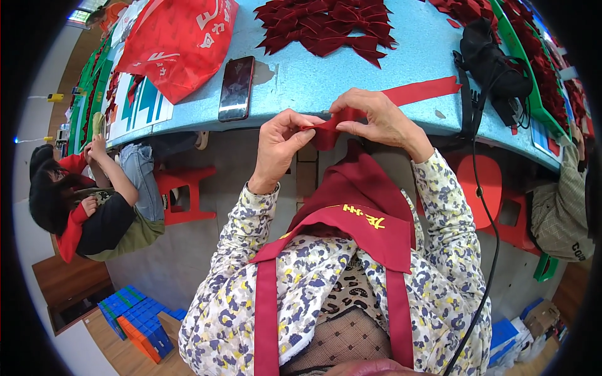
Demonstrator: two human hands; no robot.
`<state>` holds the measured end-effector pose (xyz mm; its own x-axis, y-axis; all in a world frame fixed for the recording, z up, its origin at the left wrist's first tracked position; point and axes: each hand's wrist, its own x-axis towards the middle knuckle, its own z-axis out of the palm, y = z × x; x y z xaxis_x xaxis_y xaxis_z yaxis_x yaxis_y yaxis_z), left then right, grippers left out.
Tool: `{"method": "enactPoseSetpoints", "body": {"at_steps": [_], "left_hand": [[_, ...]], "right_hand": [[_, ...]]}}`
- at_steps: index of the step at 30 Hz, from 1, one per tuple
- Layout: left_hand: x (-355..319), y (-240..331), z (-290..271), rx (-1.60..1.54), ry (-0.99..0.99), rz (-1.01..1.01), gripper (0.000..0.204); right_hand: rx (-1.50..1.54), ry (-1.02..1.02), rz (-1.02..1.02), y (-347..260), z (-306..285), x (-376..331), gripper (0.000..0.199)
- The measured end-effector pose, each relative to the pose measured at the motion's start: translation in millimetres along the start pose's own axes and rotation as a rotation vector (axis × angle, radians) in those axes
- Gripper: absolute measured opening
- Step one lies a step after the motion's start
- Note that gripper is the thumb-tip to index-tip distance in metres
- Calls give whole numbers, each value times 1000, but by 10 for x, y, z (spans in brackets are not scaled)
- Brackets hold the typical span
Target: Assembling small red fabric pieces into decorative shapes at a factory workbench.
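Both hands pinch a dark red fabric piece [326,128] at frame centre, just over the table [351,69] edge. Left hand [279,147] grip clamped on its left end, right hand [376,116] on top. Best keep the fold taut, edges aligned.

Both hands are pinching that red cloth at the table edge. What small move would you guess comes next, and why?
Probably press the fold flat. The left hand and right hand pinch the red cloth between fingertips, part-folded, while finished bows lie piled on the table.
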<state>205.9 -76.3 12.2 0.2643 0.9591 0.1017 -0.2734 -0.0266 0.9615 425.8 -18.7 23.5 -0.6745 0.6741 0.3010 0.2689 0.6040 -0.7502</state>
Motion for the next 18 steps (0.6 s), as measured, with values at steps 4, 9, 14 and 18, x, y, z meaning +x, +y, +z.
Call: {"method": "enactPoseSetpoints", "body": {"at_steps": [4,9,14,18], "left_hand": [[3,-57,-14,37,10,11,6],[6,-103,-41,36,40,39,8],[6,-65,14,54,129,-13,13],[-9,-118,-55,58,151,-48,12]], "right_hand": [[33,33,-72,-18,65,35,20],[21,31,-40,-22,140,48,16],[5,92,-43,-40,197,45,14],[-45,110,-44,-63,218,45,16]]}}
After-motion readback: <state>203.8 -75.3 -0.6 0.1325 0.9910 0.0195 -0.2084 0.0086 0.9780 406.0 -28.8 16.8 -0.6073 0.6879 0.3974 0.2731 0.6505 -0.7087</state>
